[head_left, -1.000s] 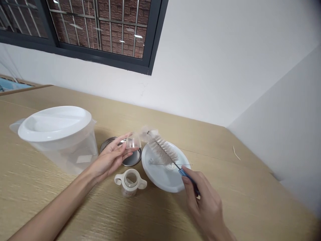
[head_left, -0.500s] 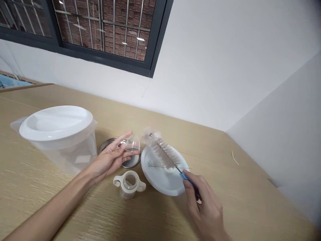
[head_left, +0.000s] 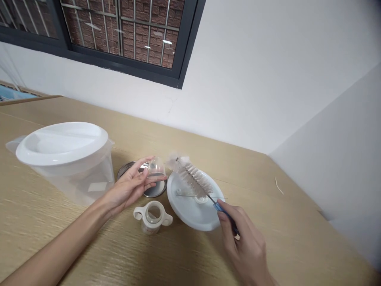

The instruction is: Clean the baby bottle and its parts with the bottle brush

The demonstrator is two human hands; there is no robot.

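In my left hand [head_left: 135, 182] is a clear dome-shaped bottle cap [head_left: 156, 168], pinched between thumb and fingers with its rim downward. My right hand [head_left: 242, 234] grips the blue handle of a bottle brush [head_left: 195, 178], whose pale bristles point up and left, the tip a little right of the cap and apart from it. Below my left hand stands a baby bottle [head_left: 152, 217] with a white two-handled collar and an open mouth. Under the brush lies a bluish-white plate [head_left: 190, 216] with a thin wire and a small clear part on it.
A round metal tin or lid [head_left: 154, 192] lies behind my left hand. At the left stands a large translucent pitcher [head_left: 86, 180] with a white lid [head_left: 64, 153]. A thin pale strip [head_left: 278, 186] lies on the wooden table at the right; a wall and barred window rise behind.
The cap in my left hand has turned slightly, and its open rim now faces down. The brush stays nearly still in my right hand. The view has shifted a little.
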